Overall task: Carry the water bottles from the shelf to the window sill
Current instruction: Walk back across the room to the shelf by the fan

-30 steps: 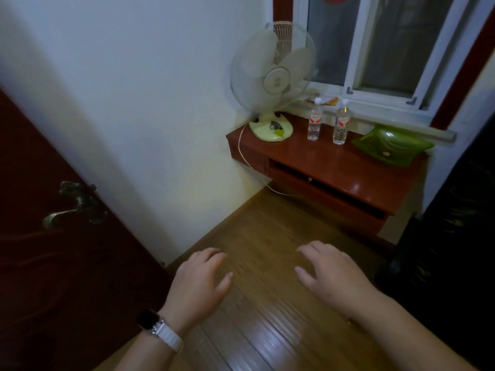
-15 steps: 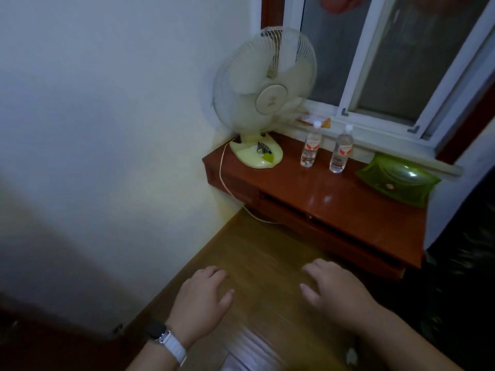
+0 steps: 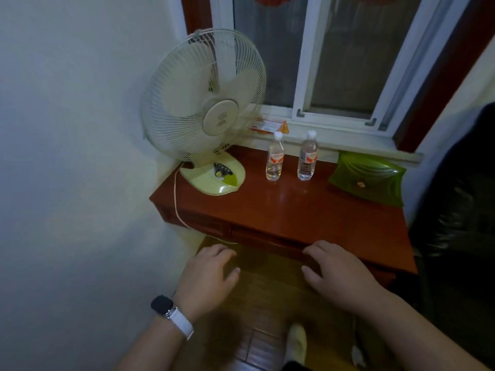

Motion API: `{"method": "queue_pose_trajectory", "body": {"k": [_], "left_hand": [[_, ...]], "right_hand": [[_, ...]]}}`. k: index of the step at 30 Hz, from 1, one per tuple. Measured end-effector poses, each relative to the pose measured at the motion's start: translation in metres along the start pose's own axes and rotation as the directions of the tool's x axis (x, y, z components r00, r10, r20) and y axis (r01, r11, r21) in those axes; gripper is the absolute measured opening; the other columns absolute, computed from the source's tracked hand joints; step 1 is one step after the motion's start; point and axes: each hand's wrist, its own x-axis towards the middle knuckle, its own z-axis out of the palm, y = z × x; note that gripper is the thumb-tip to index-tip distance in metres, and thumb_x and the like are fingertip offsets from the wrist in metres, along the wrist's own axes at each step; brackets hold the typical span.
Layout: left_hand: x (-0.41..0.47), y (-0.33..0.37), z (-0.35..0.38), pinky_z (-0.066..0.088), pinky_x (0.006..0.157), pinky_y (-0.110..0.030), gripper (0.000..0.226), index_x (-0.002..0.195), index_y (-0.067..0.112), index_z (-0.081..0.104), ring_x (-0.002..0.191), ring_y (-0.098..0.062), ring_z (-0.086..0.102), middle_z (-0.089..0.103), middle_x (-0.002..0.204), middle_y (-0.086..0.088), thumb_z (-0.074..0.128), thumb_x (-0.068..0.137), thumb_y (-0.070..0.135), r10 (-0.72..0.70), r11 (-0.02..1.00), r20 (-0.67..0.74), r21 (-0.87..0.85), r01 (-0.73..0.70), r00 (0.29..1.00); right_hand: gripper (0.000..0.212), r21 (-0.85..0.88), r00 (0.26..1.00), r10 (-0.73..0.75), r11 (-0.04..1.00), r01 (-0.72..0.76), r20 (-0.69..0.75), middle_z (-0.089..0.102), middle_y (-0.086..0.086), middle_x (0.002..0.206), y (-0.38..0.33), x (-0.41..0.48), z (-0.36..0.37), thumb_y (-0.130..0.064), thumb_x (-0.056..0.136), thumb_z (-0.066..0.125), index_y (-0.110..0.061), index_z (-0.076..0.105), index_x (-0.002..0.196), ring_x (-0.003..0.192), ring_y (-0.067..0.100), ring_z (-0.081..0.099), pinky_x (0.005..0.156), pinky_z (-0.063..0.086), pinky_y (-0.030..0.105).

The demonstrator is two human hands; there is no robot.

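Note:
Two clear water bottles with white caps and orange labels stand upright side by side on the red-brown wall shelf [image 3: 308,210]: the left bottle [image 3: 274,159] and the right bottle [image 3: 307,159]. Behind them runs the white window sill [image 3: 334,135]. My left hand [image 3: 207,277], a watch on its wrist, hovers below the shelf's front edge, fingers apart and empty. My right hand [image 3: 337,277] is level with the front edge, also open and empty. Both hands are well short of the bottles.
A cream table fan [image 3: 206,113] stands on the shelf's left end, its cord hanging down the wall. A green glass dish [image 3: 368,178] sits on the right end. An orange-and-white packet [image 3: 269,125] lies on the sill. A dark black mass [image 3: 460,210] is at the right. Wooden floor below.
I have walked closer: the shelf, fan and bottles are larger and nearer, and the dark door at left has left the view. Both hands stay open in front of me.

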Motion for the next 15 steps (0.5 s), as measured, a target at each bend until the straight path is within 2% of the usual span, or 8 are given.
{"method": "queue_pose_trajectory", "body": {"k": [4,9,12,15], "left_hand": [[0.062,-0.003,0.008,0.042,0.104,-0.028,0.045,0.137,0.033,0.053,0.125,-0.007,0.047,0.053,0.139,0.012,0.050,0.095,0.051,0.031,0.999,0.054,0.018,-0.032,0.998],[0.151,-0.007,0.015,0.040,0.105,-0.028,0.043,0.137,0.033,0.051,0.125,-0.007,0.045,0.049,0.141,0.012,0.048,0.097,0.048,0.001,0.998,0.126,0.059,-0.008,0.992],[0.204,-0.005,0.018,0.040,0.101,-0.030,0.043,0.137,0.034,0.050,0.123,-0.011,0.046,0.050,0.139,0.011,0.046,0.097,0.049,-0.028,0.995,0.170,0.103,0.011,0.985],[0.255,-0.001,0.023,0.040,0.098,-0.031,0.045,0.136,0.036,0.050,0.122,-0.012,0.048,0.050,0.137,0.012,0.044,0.094,0.052,-0.048,0.984,0.165,0.180,0.017,0.985]], "right_hand": [[0.049,0.045,1.000,0.012,0.999,-0.013,0.029,0.049,-0.012,0.135,0.030,0.060,0.010,-0.055,0.094,0.041,-0.033,0.047,0.138,0.119,0.010,0.048,0.096,0.044,0.027],[0.045,0.129,0.995,-0.038,0.991,0.027,0.087,0.051,-0.013,0.131,0.065,0.154,0.008,-0.051,0.095,0.043,-0.033,0.047,0.136,0.116,0.006,0.049,0.098,0.043,0.028],[0.042,0.133,0.993,-0.066,0.990,0.053,0.093,0.054,-0.013,0.119,0.090,0.203,-0.004,-0.053,0.094,0.042,-0.032,0.053,0.129,0.108,0.008,0.052,0.093,0.046,0.031],[0.045,0.088,0.993,-0.067,0.994,0.058,0.102,0.054,-0.008,0.120,0.118,0.250,-0.018,-0.055,0.091,0.041,-0.030,0.053,0.127,0.113,0.015,0.053,0.096,0.045,0.035]]}}
